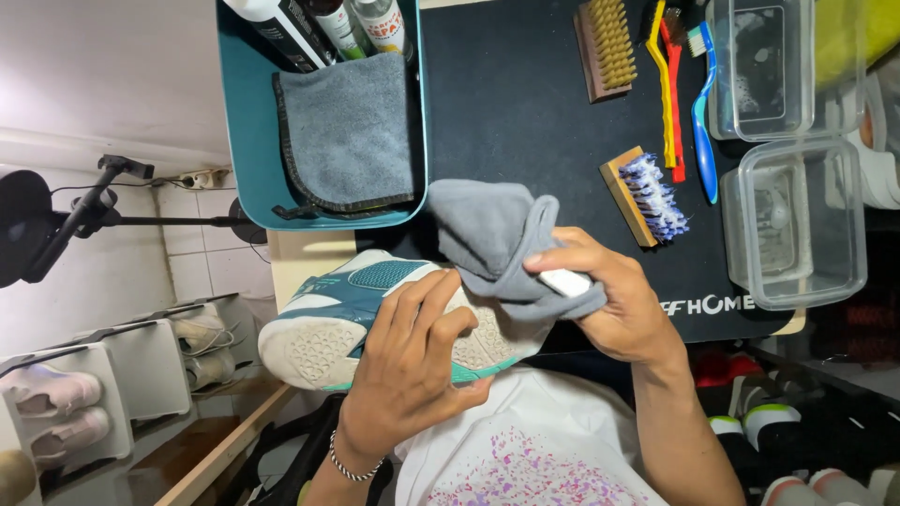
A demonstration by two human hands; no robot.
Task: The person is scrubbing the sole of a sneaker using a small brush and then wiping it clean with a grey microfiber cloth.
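My left hand (412, 361) grips a teal and white sneaker (323, 319) lying on its side, sole towards me, over my lap. My right hand (609, 300) holds a grey cloth (492, 234) bunched around the toe end of the sneaker, with a small white object pinched under the thumb. The cloth hides the front of the shoe.
A black mat (516, 112) covers the table. On it lie a teal bin (248, 141) with a grey towel and bottles, a wooden brush (605, 47), a white-and-blue bristle brush (647, 197), toothbrush-like brushes (684, 94) and two clear plastic tubs (797, 225). Shoes stand on racks at left.
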